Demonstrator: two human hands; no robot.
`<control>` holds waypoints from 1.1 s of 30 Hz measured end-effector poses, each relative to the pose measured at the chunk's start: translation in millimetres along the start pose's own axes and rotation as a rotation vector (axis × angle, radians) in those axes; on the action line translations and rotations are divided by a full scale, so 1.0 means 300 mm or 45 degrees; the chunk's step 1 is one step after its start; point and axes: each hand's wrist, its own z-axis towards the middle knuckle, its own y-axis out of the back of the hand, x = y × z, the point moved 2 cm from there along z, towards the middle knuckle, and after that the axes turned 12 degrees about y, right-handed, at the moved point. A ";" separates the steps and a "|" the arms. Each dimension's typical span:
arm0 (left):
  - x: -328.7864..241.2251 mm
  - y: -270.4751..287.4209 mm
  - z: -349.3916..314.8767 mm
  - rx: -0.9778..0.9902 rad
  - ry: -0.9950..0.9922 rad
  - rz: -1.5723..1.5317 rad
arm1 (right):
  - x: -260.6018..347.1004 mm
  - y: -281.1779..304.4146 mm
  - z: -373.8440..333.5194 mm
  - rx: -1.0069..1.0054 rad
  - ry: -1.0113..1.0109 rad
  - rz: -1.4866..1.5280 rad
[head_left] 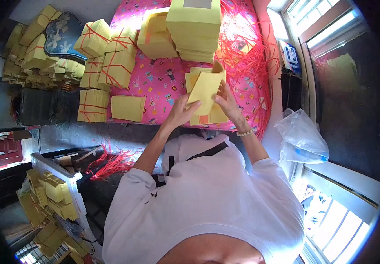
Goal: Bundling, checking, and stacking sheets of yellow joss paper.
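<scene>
A thin stack of yellow paper point(206, 91) is tilted up between my hands, its far end curling over. My left hand point(181, 111) grips its left edge, thumb on top. On the opposite side, my right hand point(228, 104), with a beaded bracelet at the wrist, closes on the right edge. More yellow paper point(217, 117) lies beneath it on the pink patterned cover point(157, 83), with an orange patch showing near the front. Just beyond stands a tall pile of yellow paper point(194, 39). A flat yellow stack point(128, 108) rests further left.
Yellow bundles tied with red strips point(92, 105) are piled on the left. Loose red strips point(247, 48) tangle at the far right, and more red strips point(110, 165) hang at the lower left. A clear plastic bag point(302, 137) is by the right wall.
</scene>
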 end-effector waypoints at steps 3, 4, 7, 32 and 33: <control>0.016 -0.001 -0.010 0.164 0.181 -0.333 | 0.047 -0.066 -0.002 0.109 -0.080 0.126; 0.018 -0.001 -0.012 0.165 0.177 -0.332 | 0.047 -0.071 -0.011 0.110 -0.077 0.125; 0.017 -0.002 -0.028 0.044 0.142 -0.036 | 0.048 -0.086 -0.040 0.055 -0.191 -0.024; 0.414 -0.102 0.061 -0.306 -0.118 0.138 | -0.010 -0.023 -0.109 0.149 0.247 -0.860; 0.380 -0.097 0.060 -0.258 -0.135 0.107 | 0.004 -0.029 -0.106 0.178 0.243 -0.872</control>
